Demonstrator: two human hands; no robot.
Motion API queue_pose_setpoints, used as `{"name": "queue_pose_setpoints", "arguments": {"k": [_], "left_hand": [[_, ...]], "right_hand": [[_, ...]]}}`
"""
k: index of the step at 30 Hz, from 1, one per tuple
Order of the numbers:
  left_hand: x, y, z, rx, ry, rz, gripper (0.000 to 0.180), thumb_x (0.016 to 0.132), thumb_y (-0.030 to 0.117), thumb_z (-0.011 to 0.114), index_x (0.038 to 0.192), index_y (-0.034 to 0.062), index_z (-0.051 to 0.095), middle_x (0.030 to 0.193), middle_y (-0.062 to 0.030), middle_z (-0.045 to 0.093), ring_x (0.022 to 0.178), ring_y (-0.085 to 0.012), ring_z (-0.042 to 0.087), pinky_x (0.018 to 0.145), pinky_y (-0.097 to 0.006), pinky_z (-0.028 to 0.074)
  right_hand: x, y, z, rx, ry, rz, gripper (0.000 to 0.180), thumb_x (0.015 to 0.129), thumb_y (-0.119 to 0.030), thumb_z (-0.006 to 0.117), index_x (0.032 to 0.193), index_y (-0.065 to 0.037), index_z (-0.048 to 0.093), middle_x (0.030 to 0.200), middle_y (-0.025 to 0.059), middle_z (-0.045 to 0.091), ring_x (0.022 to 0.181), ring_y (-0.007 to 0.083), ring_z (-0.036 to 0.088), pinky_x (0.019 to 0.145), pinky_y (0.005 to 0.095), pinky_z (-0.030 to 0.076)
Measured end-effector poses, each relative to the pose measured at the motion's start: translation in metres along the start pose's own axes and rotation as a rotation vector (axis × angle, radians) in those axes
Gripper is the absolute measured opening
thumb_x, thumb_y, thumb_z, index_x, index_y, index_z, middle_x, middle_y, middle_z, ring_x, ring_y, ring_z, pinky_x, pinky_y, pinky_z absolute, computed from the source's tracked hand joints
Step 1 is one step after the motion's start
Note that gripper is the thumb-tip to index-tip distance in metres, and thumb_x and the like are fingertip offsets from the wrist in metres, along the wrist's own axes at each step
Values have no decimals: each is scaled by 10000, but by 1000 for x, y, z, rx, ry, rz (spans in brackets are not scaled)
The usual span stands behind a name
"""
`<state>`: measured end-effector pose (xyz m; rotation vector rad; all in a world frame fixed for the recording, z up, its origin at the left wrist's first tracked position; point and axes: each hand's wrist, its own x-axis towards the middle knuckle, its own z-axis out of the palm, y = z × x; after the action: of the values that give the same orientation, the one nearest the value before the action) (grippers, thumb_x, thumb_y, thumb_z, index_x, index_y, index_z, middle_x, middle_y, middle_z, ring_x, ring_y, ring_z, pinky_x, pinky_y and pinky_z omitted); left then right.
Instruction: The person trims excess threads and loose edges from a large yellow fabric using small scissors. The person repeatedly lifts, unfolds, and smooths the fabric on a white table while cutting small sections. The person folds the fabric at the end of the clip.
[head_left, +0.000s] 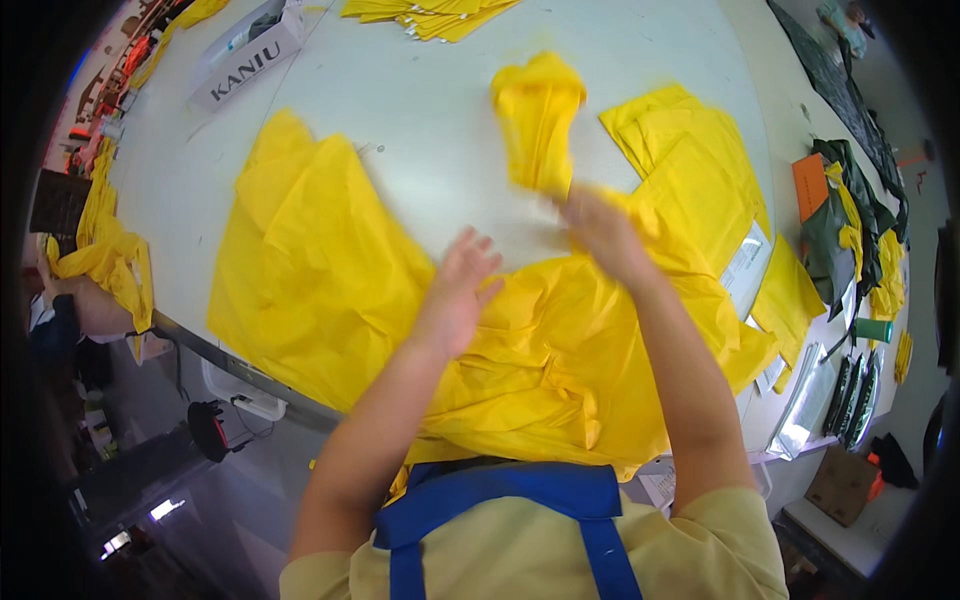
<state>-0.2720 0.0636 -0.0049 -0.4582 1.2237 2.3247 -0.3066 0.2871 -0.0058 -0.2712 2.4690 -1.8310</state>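
A large crumpled yellow garment (330,240), in thin, smooth, raincoat-like fabric, spreads over the white table (420,130) and hangs over its near edge in front of me. My left hand (460,292) is above its middle, fingers apart and holding nothing. My right hand (603,232), blurred by motion, grips the narrow lower end of a gathered yellow fabric piece (538,120) that stretches away from me. Whether this piece joins the garment is hidden by the hand. To the right of my right hand lie folded yellow fabric layers (700,170).
At the far left of the table stands a white box (248,62) with things inside. A stack of yellow pieces (435,15) lies at the far edge. Rightward are clear plastic packets (805,405), a green roll (873,330) and dark fabric (835,240). Another person (850,25) shows at top right.
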Motion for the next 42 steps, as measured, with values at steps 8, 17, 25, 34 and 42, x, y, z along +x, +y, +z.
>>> {"name": "queue_pose_setpoints", "arguments": {"k": [8, 17, 25, 34, 42], "left_hand": [[-6, 17, 25, -22, -180, 45, 614, 775, -55, 574, 1342, 55, 365, 1263, -76, 497, 1161, -220, 491, 980, -341, 399], [-78, 25, 24, 715, -520, 617, 471, 770, 22, 648, 1212, 67, 493, 1193, -94, 550, 1139, -217, 498, 981, -334, 373], [-119, 49, -11, 429, -734, 114, 224, 821, 43, 560, 1043, 22, 544, 989, -34, 559, 993, -140, 529, 888, -270, 408], [-163, 63, 12, 304, -736, 13, 321, 795, 62, 668, 1086, 4, 546, 970, -5, 598, 889, -75, 553, 815, -218, 443], [-178, 60, 10, 396, -719, 23, 261, 820, 17, 625, 1072, -10, 564, 978, -16, 594, 908, -67, 548, 795, -214, 446]], "right_hand": [[-170, -51, 3, 195, -178, 160, 297, 865, -131, 510, 1138, -48, 592, 1123, 180, 611, 586, 167, 508, 529, 259, 418], [-150, -118, 17, 1468, 255, 149, 247, 855, -78, 534, 1079, 26, 548, 980, 113, 640, 538, 70, 458, 504, 194, 392], [-182, -159, 15, 434, 303, 67, 214, 741, 34, 593, 954, 18, 589, 791, -5, 565, 675, 53, 486, 630, 192, 383], [-204, -176, 20, 125, 409, 19, 208, 730, 110, 624, 905, -2, 610, 801, -28, 552, 645, 37, 430, 588, 184, 340], [-201, -208, 24, 22, 627, 34, 226, 697, 107, 639, 890, -9, 620, 790, -25, 556, 616, 38, 404, 561, 166, 310]]}}
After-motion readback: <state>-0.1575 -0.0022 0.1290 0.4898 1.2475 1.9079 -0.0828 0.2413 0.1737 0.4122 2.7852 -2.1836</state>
